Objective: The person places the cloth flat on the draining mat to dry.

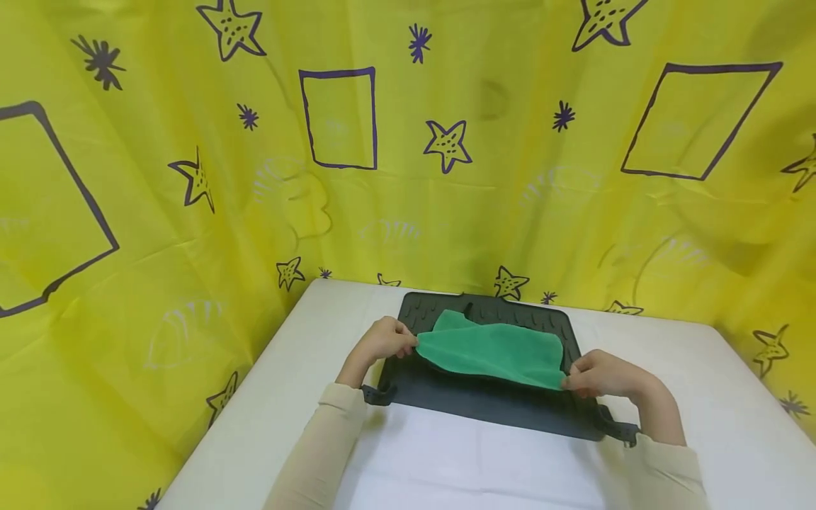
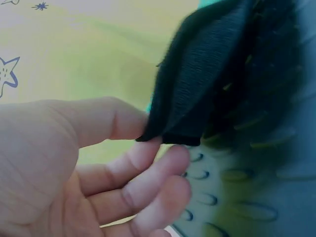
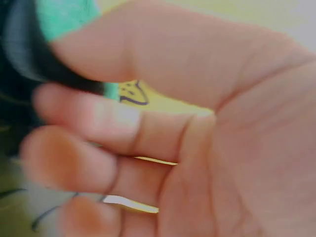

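Note:
A green cloth (image 1: 491, 350) is stretched between the two hands above a dark mat (image 1: 472, 414) with raised bumps. The left hand (image 1: 385, 338) pinches one corner between thumb and index finger. In the left wrist view, the cloth's shaded side (image 2: 197, 64) looks nearly black, and the other fingers of that hand curl loosely below it. The right hand (image 1: 602, 374) pinches the opposite corner; the right wrist view shows the green edge (image 3: 66, 17) under the thumb. Part of the cloth's far side is folded up and over.
The mat lies on a white table (image 1: 255, 397). Around the table's back and sides hangs a yellow curtain (image 1: 395, 212) printed with stars and squares. A dark strap (image 1: 379, 394) circles the left wrist and another strap (image 1: 617, 425) the right.

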A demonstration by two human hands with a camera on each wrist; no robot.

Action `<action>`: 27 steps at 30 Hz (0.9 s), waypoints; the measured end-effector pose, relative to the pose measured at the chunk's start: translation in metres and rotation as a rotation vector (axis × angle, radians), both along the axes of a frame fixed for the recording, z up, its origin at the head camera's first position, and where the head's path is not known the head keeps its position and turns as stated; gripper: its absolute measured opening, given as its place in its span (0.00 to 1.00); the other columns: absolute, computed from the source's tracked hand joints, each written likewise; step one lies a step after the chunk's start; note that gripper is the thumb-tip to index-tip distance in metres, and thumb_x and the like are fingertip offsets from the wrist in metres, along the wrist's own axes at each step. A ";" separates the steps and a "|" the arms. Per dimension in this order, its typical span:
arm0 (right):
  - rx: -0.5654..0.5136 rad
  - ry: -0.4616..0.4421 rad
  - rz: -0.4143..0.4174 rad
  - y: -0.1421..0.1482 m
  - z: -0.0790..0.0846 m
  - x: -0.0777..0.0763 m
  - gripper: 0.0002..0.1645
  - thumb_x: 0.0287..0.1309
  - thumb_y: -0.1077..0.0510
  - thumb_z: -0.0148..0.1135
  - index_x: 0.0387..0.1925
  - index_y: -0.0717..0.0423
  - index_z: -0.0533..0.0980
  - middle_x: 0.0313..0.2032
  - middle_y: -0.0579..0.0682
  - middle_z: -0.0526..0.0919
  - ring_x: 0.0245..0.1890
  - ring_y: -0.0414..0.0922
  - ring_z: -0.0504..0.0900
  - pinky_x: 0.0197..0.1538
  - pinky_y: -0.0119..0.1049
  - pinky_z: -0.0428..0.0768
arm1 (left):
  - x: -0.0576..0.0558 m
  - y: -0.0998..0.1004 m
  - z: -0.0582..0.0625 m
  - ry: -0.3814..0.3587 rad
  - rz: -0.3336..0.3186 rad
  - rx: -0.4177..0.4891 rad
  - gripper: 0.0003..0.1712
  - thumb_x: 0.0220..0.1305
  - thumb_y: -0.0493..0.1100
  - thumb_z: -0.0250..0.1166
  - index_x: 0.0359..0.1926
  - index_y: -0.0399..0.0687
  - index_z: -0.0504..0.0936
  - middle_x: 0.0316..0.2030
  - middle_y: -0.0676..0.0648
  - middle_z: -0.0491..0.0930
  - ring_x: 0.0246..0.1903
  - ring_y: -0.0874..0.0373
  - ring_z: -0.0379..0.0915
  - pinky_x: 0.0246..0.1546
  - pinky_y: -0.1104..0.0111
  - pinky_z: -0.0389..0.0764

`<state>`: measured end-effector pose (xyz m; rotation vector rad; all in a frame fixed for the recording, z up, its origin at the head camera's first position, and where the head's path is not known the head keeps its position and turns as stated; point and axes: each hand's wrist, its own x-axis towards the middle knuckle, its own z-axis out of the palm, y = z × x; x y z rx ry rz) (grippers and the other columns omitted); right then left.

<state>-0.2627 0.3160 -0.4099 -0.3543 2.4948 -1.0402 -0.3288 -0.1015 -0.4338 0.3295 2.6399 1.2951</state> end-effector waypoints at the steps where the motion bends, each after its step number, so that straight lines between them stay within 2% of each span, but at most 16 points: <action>1: -0.002 -0.018 0.012 -0.001 -0.002 -0.001 0.24 0.67 0.56 0.61 0.24 0.75 0.70 0.20 0.47 0.73 0.24 0.42 0.71 0.30 0.36 0.69 | 0.000 -0.001 -0.001 -0.011 -0.011 -0.022 0.12 0.65 0.43 0.68 0.28 0.41 0.87 0.24 0.48 0.84 0.25 0.57 0.79 0.33 0.67 0.78; 4: 0.016 -0.031 -0.012 -0.003 -0.007 -0.003 0.22 0.69 0.55 0.60 0.25 0.71 0.74 0.23 0.49 0.78 0.25 0.44 0.74 0.32 0.38 0.73 | 0.000 -0.002 -0.005 -0.035 -0.039 -0.087 0.14 0.65 0.44 0.67 0.24 0.42 0.86 0.23 0.48 0.84 0.24 0.57 0.80 0.32 0.67 0.77; 7: 0.039 -0.026 -0.089 -0.003 -0.013 -0.006 0.17 0.70 0.55 0.58 0.30 0.66 0.77 0.27 0.51 0.80 0.27 0.46 0.77 0.34 0.39 0.76 | -0.001 -0.001 -0.010 -0.038 -0.051 -0.139 0.18 0.67 0.48 0.67 0.23 0.44 0.85 0.22 0.50 0.82 0.23 0.56 0.79 0.29 0.67 0.74; 10: 0.052 -0.020 -0.139 -0.003 -0.019 -0.008 0.13 0.71 0.56 0.58 0.33 0.63 0.76 0.28 0.52 0.81 0.27 0.46 0.78 0.33 0.39 0.76 | -0.002 0.004 -0.014 -0.023 -0.040 -0.146 0.23 0.70 0.52 0.65 0.21 0.45 0.84 0.19 0.51 0.78 0.22 0.57 0.76 0.27 0.67 0.72; 13: 0.049 -0.003 -0.134 -0.007 -0.025 -0.010 0.11 0.68 0.58 0.61 0.34 0.63 0.75 0.26 0.52 0.81 0.25 0.46 0.79 0.31 0.39 0.76 | -0.002 0.010 -0.019 0.003 -0.019 -0.131 0.24 0.71 0.52 0.65 0.20 0.45 0.82 0.15 0.53 0.72 0.20 0.59 0.71 0.23 0.69 0.69; 16: 0.052 0.020 -0.119 -0.012 -0.030 -0.013 0.10 0.64 0.60 0.65 0.36 0.62 0.73 0.26 0.51 0.78 0.24 0.45 0.78 0.29 0.39 0.76 | -0.002 0.014 -0.022 0.023 0.000 -0.116 0.22 0.70 0.49 0.67 0.20 0.43 0.82 0.14 0.53 0.70 0.18 0.60 0.69 0.22 0.70 0.67; 21: 0.061 0.054 -0.101 -0.012 -0.032 -0.014 0.10 0.60 0.63 0.67 0.37 0.62 0.73 0.26 0.50 0.74 0.23 0.45 0.75 0.29 0.39 0.76 | 0.001 0.013 -0.019 0.029 0.017 -0.121 0.12 0.65 0.42 0.71 0.25 0.42 0.84 0.18 0.52 0.75 0.19 0.60 0.73 0.25 0.70 0.71; 27: 0.024 0.054 -0.091 -0.001 -0.028 -0.012 0.08 0.61 0.63 0.64 0.38 0.62 0.73 0.26 0.50 0.74 0.25 0.46 0.74 0.30 0.39 0.76 | 0.002 0.006 -0.008 -0.018 -0.037 -0.099 0.06 0.61 0.38 0.73 0.30 0.40 0.85 0.21 0.47 0.83 0.20 0.58 0.78 0.27 0.70 0.75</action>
